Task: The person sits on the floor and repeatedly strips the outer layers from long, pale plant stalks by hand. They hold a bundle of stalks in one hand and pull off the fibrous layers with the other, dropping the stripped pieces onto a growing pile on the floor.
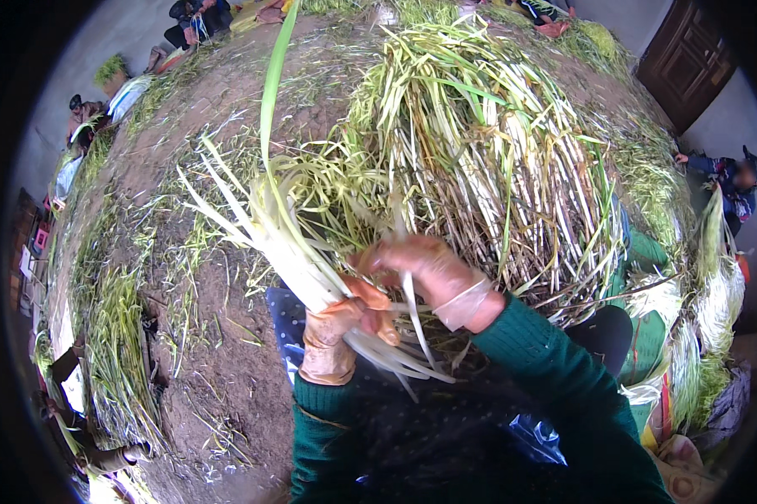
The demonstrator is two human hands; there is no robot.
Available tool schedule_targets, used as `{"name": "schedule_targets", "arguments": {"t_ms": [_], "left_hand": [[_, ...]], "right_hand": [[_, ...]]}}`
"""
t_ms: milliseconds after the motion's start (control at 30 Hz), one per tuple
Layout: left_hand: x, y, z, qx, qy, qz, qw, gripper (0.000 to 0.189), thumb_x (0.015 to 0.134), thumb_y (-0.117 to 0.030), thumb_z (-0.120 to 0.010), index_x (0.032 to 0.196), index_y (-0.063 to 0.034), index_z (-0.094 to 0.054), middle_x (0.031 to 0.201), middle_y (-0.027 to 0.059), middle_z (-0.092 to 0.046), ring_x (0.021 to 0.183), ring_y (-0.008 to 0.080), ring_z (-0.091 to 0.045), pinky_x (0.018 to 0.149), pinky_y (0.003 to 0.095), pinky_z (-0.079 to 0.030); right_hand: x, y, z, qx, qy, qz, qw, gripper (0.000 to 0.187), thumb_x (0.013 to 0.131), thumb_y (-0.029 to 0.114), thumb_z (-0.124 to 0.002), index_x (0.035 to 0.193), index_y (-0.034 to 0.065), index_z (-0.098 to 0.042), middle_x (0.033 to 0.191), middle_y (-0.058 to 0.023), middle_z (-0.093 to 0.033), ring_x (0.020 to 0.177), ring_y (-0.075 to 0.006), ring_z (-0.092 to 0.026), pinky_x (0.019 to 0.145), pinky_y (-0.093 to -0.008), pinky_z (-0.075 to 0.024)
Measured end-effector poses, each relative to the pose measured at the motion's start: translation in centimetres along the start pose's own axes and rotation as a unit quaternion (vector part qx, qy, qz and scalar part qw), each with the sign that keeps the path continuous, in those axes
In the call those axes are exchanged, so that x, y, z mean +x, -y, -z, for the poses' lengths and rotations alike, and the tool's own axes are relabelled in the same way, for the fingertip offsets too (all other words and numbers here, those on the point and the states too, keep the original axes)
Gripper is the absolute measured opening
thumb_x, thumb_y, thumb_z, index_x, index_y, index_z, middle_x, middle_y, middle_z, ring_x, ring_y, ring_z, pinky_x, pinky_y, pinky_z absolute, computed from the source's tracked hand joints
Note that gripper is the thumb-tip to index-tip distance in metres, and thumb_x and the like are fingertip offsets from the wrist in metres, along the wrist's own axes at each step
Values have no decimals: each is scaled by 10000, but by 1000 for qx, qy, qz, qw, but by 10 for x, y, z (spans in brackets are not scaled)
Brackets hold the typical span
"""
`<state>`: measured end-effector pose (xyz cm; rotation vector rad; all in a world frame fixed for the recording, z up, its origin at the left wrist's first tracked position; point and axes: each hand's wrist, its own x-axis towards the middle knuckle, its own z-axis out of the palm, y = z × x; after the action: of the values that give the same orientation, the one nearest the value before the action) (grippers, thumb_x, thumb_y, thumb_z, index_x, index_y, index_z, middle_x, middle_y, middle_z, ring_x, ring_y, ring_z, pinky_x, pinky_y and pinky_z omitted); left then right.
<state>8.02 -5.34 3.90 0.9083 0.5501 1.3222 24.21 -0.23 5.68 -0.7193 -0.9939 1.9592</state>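
Note:
My left hand [347, 327], in an orange rubber glove, is wrapped around a bundle of pale, leek-like stalks [296, 264]. Their pale green leaves fan out at the top, and one long green leaf [271, 94] rises well above the rest. Thin white ends [384, 356] hang below the fist. Close beside it is my right hand [419, 268], blurred, in a thin glove with a pale cuff at the wrist. Its fingers are curled around a single whitish stalk [410, 296]. Just beyond lies a large heap of uncleaned stalks [479, 170] with brown, dirty lower parts.
Loose leaf scraps litter the bare earth floor [208, 365]. Another leafy pile [117, 359] lies at left. Beside my right leg is a green sack [643, 340], with white stalk bundles [718, 302] beyond. People sit along the walls, one at right [728, 179]. A brown door [687, 63] stands at upper right.

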Motion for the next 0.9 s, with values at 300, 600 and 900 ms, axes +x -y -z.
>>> {"name": "schedule_targets", "arguments": {"t_ms": [300, 600, 900], "left_hand": [[-46, -1, 71, -63, -249, 19, 966, 436, 870, -269, -601, 1159, 45, -514, 518, -10, -473, 360, 131, -458, 427, 283, -442], [-31, -14, 33, -23, -189, -19, 982, 600, 792, -276, -665, 1261, 34, -455, 816, 63, -602, 708, 183, -604, 652, 297, -514], [36, 15, 9, 303, -16, -13, 953, 348, 852, -161, -615, 1139, 16, -531, 1058, 167, -599, 920, 224, -584, 810, 364, -479]], "right_hand": [[-76, 118, 85, -102, -122, 269, 950, 276, 893, 350, -560, 806, 90, -594, 907, -140, -658, 637, -110, -598, 561, -277, -507], [-41, 91, 18, -71, -84, 202, 973, 320, 861, 350, -591, 829, 32, -615, 939, -200, -655, 635, -175, -660, 585, -290, -561], [25, 33, -25, -57, -69, 127, 988, 284, 898, 259, -579, 993, -6, -619, 915, -125, -642, 769, -149, -635, 509, -252, -553]]}}
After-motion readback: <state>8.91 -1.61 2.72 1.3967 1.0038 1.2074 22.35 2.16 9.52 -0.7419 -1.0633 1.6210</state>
